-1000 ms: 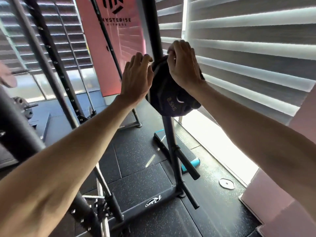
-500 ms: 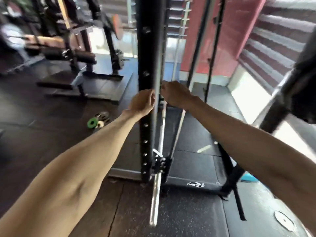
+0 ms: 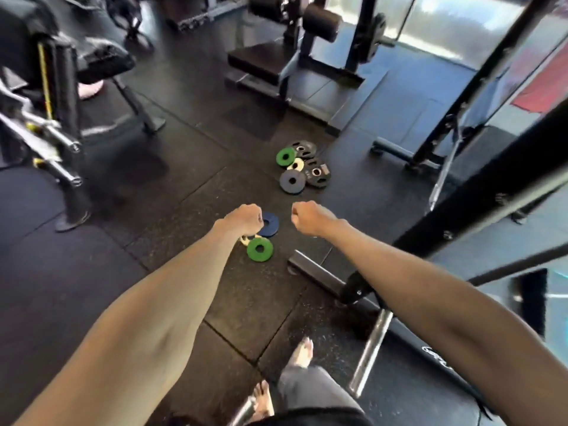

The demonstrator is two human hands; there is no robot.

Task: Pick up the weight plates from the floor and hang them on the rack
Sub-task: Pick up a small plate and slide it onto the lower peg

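On the black rubber floor (image 3: 159, 192) of a gym, seen from the head camera looking down, small weight plates lie in two clusters. The near cluster sits just ahead of the person's outstretched arms: a blue plate (image 3: 271, 224), a near green plate (image 3: 260, 249) just beside it, and a pale plate (image 3: 245, 240) mostly hidden behind the left wrist. Farther off, the second cluster holds a far green plate (image 3: 285, 156), a cream plate (image 3: 297, 164), a grey plate (image 3: 292, 181) and black plates (image 3: 317, 172), touching or overlapping one another. The left grip (image 3: 245, 218), a bare hand, has its fingers curled into a fist with nothing seen in it; in this view it overlaps the blue plate's edge. The right grip (image 3: 309, 218) is curled closed the same way, also empty, a little apart from the left. The black rack (image 3: 479, 193) rises at the right, with a steel bar (image 3: 372, 344) by its foot. Bare feet (image 3: 302, 353) show at the bottom edge
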